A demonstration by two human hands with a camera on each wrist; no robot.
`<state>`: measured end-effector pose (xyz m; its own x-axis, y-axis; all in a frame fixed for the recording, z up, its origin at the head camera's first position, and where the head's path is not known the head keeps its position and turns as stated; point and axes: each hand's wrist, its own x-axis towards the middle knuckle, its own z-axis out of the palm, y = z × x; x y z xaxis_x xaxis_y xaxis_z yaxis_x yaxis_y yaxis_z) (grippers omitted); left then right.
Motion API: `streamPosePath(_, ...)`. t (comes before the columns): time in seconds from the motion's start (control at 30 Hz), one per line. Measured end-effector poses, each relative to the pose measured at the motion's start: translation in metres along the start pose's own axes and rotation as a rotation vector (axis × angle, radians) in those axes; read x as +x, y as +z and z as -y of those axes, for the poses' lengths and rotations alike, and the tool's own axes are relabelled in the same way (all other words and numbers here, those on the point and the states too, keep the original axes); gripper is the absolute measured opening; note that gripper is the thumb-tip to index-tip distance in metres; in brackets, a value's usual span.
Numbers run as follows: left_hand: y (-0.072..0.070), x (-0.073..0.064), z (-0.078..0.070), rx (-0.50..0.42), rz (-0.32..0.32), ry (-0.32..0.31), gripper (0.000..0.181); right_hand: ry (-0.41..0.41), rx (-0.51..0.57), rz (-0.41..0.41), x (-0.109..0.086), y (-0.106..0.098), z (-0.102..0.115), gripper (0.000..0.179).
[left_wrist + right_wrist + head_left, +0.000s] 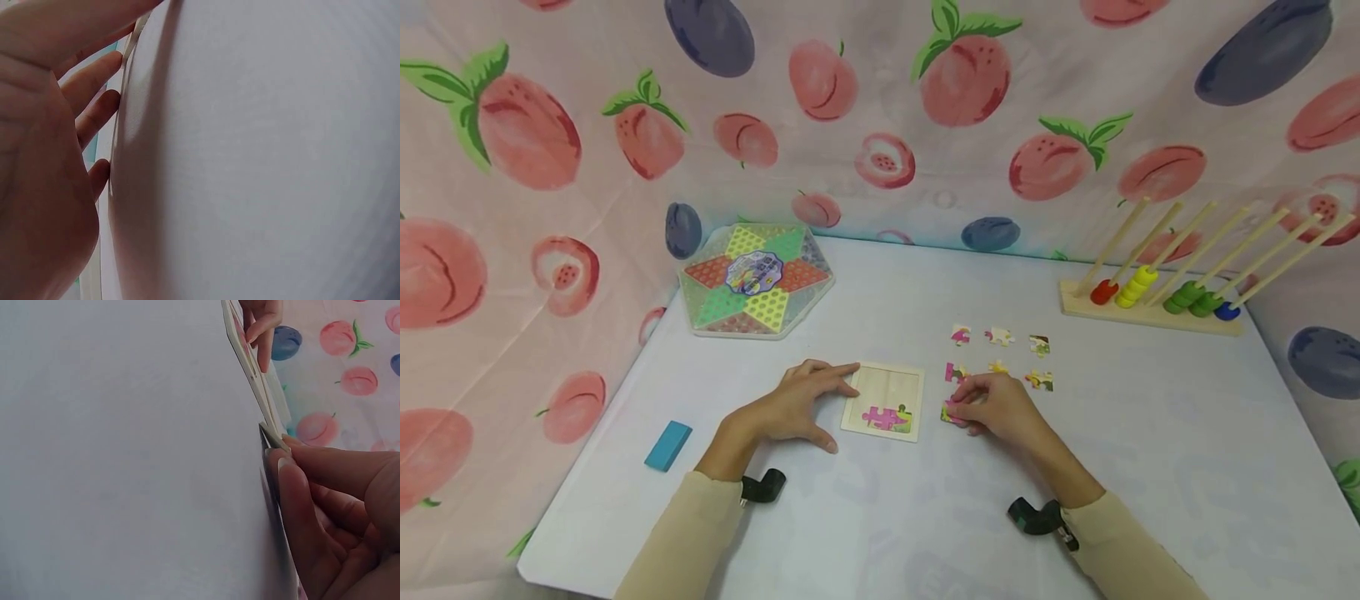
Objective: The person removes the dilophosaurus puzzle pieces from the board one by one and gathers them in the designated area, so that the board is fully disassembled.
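A square wooden puzzle tray [887, 382] lies on the white table, with joined pink and green puzzle pieces [887, 418] in its lower part. My left hand [797, 404] is spread at the tray's left side, its fingertips at the upper left rim. In the left wrist view its fingers [100, 115] reach down to the table surface. To the right of the tray, my right hand [1003, 408] pinches a pink and green puzzle piece [950, 411] between thumb and finger. The right wrist view shows that piece [275, 437] tilted, close over the table and overlapping the tray's corner.
Several loose puzzle pieces [1000, 337] lie in rows just beyond my right hand. A hexagonal Chinese checkers board [722, 308] sits at the back left, a blue block [667, 446] at the left. A wooden bead-counting rack [1150, 313] with upright pegs stands at the back right.
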<state>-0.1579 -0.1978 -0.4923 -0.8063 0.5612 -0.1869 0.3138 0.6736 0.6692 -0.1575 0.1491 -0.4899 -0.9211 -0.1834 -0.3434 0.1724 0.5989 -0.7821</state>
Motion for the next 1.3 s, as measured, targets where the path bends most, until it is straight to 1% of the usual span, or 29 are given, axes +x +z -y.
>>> streamPosePath(0.17,0.0009,0.0002,0.0003,0.002,0.0,-0.006,0.078,-0.014,-0.055,-0.015,-0.0007,0.0006,0.0015,0.017)
streamPosePath(0.37,0.0008,0.0,0.0002,0.003,-0.005,-0.005,0.077,-0.05,-0.152,-0.044,-0.0005,0.0026,0.0029,0.016)
streamPosePath(0.57,0.0003,0.0,0.0001,0.007,-0.003,0.002,0.078,-0.113,-0.245,-0.077,-0.0005,0.003,0.0055,0.013)
streamPosePath(0.7,-0.0003,-0.0005,-0.0002,0.011,-0.004,0.004,0.078,-0.124,-0.284,-0.098,-0.0009,0.0037,0.0069,0.012)
streamPosePath(0.93,-0.0004,-0.0007,0.0,0.011,-0.007,0.007,0.078,-0.191,-0.409,-0.137,-0.0025,0.0041,0.0092,0.012)
streamPosePath(1.1,0.0003,-0.0007,0.0006,0.006,-0.006,0.006,0.078,-0.208,-0.408,-0.126,-0.0021,0.0047,0.0088,0.014)
streamPosePath(1.3,0.0009,-0.0003,0.001,0.007,-0.011,0.002,0.077,-0.193,-0.401,-0.115,-0.0016,0.0047,0.0093,0.013)
